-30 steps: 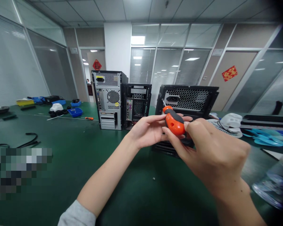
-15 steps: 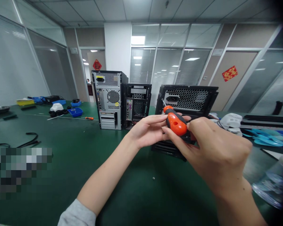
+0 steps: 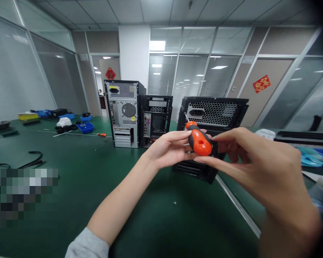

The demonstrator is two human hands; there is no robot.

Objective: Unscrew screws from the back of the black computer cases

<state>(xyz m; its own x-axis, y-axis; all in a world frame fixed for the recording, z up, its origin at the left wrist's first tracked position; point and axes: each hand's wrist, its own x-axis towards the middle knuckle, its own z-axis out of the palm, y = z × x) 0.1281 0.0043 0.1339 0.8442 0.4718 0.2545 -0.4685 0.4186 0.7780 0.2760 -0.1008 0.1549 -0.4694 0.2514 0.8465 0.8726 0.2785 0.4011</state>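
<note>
An orange and black screwdriver (image 3: 200,142) points away from me, its thin shaft reaching the upper left rear edge of a black computer case (image 3: 215,113). My left hand (image 3: 173,147) curls its fingers around the handle from the left; some fingertips are hidden behind it. With thumb below and index finger above, my right hand (image 3: 261,161) pinches the thick end of that handle from the right. The case stands with its honeycomb vents and power socket facing me. Its lower right side is hidden by my right hand.
Left of it stand a silver-backed computer tower (image 3: 125,114) and a smaller black case (image 3: 156,118). Another orange screwdriver (image 3: 101,135) and blue trays (image 3: 85,127) lie farther left. A small bit (image 3: 174,203) rests on the green table (image 3: 150,215); a clear bottle (image 3: 321,193) is at right.
My right hand has shifted right and its fingers have opened out from a tighter curl, with the thumb lower on the handle. The screwdriver and my left hand stay nearly in place.
</note>
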